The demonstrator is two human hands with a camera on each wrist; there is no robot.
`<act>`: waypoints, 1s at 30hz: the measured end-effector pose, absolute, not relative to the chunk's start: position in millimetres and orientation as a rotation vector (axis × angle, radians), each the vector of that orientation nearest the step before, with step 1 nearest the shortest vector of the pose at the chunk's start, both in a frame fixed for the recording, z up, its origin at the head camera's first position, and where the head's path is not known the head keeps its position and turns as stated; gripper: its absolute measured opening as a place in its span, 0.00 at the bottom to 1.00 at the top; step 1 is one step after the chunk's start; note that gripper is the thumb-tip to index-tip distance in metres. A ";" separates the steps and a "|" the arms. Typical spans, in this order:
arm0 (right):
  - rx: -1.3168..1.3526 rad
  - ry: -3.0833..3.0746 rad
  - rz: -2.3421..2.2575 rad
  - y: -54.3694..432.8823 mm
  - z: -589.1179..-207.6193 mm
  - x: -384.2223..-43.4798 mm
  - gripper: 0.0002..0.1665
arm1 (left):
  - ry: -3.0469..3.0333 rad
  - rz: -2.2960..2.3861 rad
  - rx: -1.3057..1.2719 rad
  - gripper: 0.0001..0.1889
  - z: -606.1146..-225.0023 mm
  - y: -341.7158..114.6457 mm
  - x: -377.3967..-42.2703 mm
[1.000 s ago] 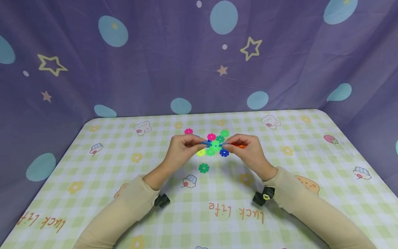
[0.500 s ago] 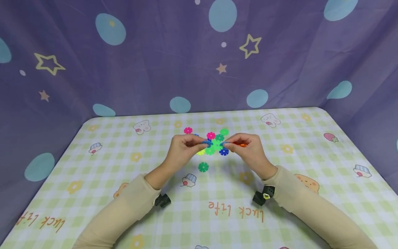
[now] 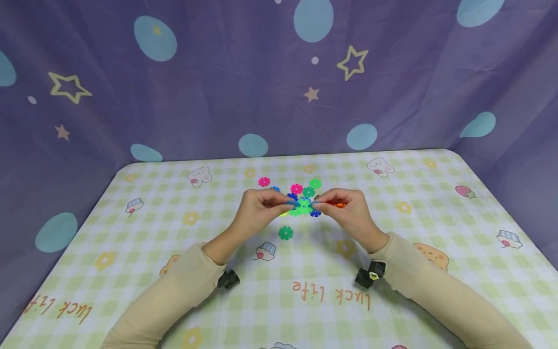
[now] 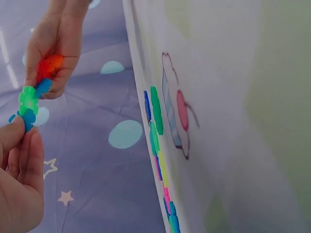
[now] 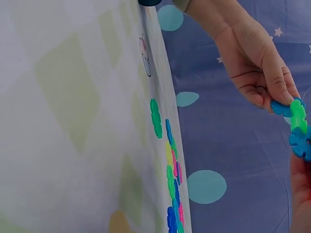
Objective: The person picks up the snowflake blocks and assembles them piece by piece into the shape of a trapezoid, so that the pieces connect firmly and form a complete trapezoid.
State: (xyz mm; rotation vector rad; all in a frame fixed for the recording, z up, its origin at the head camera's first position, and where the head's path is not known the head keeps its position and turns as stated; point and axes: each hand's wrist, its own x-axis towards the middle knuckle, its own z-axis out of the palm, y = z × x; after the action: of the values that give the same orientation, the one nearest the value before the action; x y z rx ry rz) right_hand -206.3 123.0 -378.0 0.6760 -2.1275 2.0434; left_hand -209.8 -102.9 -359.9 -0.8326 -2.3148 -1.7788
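Above the table, both hands hold a small cluster of notched plastic discs. My left hand (image 3: 261, 211) pinches a blue disc (image 5: 279, 108) between thumb and fingers. On the other side my right hand (image 3: 346, 208) pinches another blue disc (image 5: 301, 141). Between them a bright green disc (image 4: 29, 100) joins the two blue ones edge to edge. Orange pieces (image 4: 50, 64) are tucked in the palm of my right hand, partly covered by its fingers. How deep the notches are engaged is too small to tell.
Loose discs in several colours lie behind and below the hands, including two pink discs (image 3: 264, 182) (image 3: 296, 189) and a light green disc (image 3: 315, 184). A dark green disc (image 3: 285, 233) lies nearer the front. A checked cloth (image 3: 244, 310) covers the table; a purple curtain (image 3: 196, 97) hangs behind.
My left fingertips have shifted slightly right, towards the green disc and my right hand. The right hand is nearly still, and the head view has tilted a little.
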 end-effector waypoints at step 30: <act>0.785 -2.430 2.152 125.9 -367.6 -207.2 0.07 | -2.488 -1.837 -0.945 0.05 -358.0 -112.3 -215.3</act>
State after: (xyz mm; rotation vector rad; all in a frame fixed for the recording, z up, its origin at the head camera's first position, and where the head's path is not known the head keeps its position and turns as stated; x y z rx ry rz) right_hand -207.2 125.9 -367.6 0.7853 -2.4296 2.1523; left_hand -215.3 -112.3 -358.0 -0.9447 -2.4882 -1.8372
